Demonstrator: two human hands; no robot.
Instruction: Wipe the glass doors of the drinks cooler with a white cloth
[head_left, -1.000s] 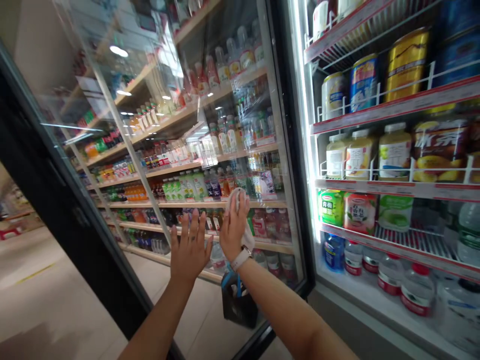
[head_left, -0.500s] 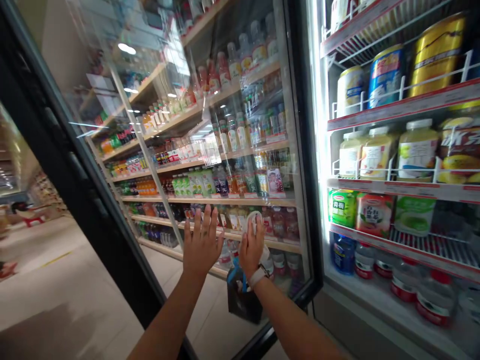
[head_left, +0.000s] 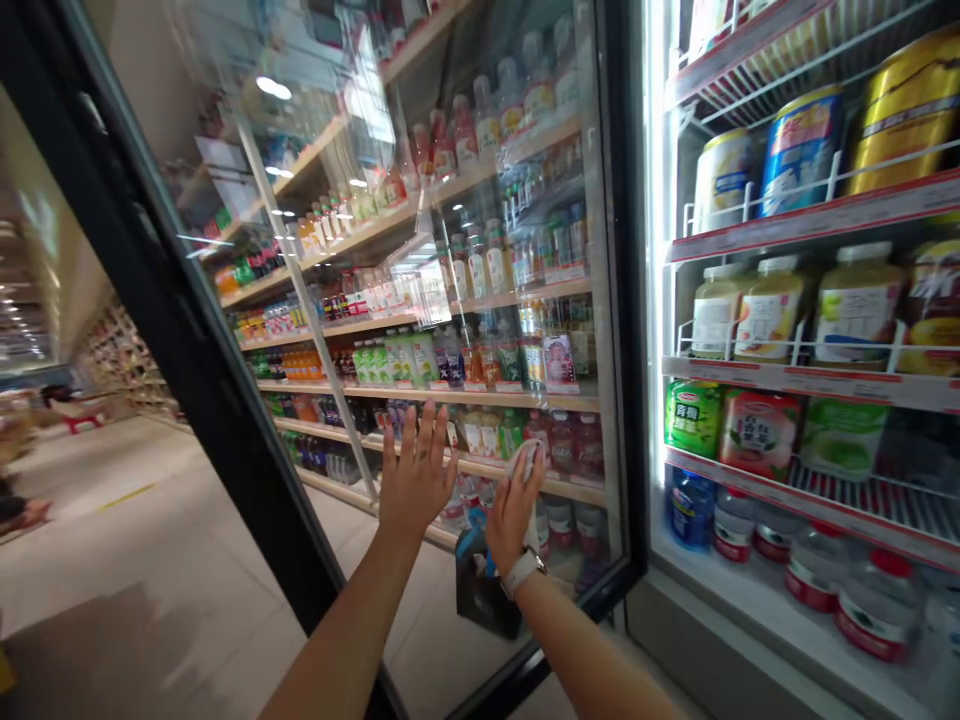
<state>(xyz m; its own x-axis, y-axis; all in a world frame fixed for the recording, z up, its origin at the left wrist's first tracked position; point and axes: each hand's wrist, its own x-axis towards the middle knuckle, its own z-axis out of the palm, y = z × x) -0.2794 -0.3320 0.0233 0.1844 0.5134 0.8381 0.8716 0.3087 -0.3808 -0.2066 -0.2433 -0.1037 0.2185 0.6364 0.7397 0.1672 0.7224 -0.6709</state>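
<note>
A glass cooler door in a black frame stands swung open before me. My left hand lies flat against the glass, fingers spread, holding nothing. To its right, my right hand presses a crumpled white cloth to the pane, its fingers over the cloth; a pale band circles that wrist. Behind the glass, low down and partly hidden by my right hand, is a black container with something blue in it. Shelved drinks show through the pane.
To the right, the lit cooler holds cans, bottles and pouches on wire-railed shelves. Several red-capped jars stand at its bottom. Far left on the pale floor are a red stool and part of a person.
My right hand has moved slightly right and down on the glass with the cloth, and leans further right. My left hand stays flat on the pane. The view has shifted a little.
</note>
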